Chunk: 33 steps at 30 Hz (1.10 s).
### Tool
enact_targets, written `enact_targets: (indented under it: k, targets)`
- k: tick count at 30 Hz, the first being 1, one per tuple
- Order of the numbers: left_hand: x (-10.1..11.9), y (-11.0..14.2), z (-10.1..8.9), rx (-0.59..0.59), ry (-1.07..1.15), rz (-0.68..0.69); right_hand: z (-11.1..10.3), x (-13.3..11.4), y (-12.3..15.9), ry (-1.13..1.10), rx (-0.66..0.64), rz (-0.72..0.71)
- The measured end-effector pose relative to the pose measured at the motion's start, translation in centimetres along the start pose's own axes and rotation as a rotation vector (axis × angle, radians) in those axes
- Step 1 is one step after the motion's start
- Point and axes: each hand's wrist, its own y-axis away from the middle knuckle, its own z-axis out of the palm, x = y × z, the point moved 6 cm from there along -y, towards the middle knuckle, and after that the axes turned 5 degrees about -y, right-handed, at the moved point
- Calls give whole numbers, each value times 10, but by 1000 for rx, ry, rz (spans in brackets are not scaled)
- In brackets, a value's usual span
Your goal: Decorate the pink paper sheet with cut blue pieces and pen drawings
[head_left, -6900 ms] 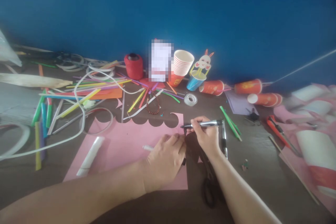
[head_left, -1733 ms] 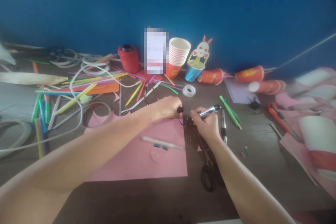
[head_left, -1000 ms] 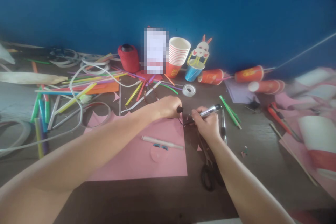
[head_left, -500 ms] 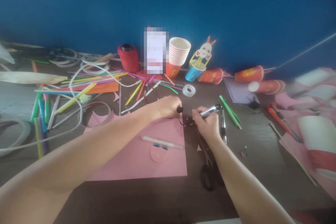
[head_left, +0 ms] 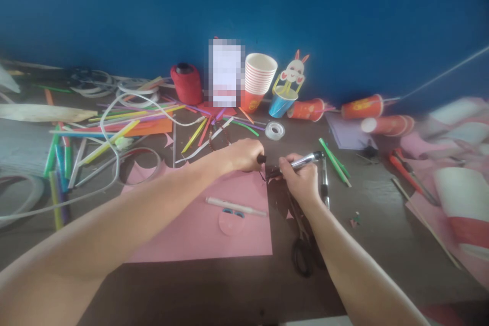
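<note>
My left hand point(head_left: 250, 154) is closed at the top right corner of a pink sheet of paper point(head_left: 183, 242). From its fist pokes a small black piece that looks like a pen cap point(head_left: 262, 159). Just to the right, my right hand point(head_left: 300, 175) grips a silver and black pen point(head_left: 305, 161), its tip end pointing left toward the left hand. Another silver pen point(head_left: 325, 183) lies beside the right hand. On the pink sheet rest a white marker point(head_left: 237, 206) and a pink paper circle point(head_left: 231, 224) with two blue shapes. Black-handled scissors point(head_left: 301, 257) lie partly under my right forearm.
Clear tape point(head_left: 275, 131), stacked paper cups point(head_left: 260, 79), a blue cup point(head_left: 283, 103) with a rabbit figure point(head_left: 294, 71) and red thread point(head_left: 187, 85) stand at the back. Colourful strips and a white cable point(head_left: 114, 147) spread left. Green strips point(head_left: 336, 163), an orange cutter point(head_left: 405, 170) and cups lie right.
The rabbit figure leans slightly further left. Both hands keep nearly the same place and hold.
</note>
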Motion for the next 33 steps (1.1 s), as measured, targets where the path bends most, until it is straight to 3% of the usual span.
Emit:
enact_targets:
  k: [33]
  targets:
    - [5, 4, -7, 3, 44, 55, 4, 3, -1, -31, 15, 13]
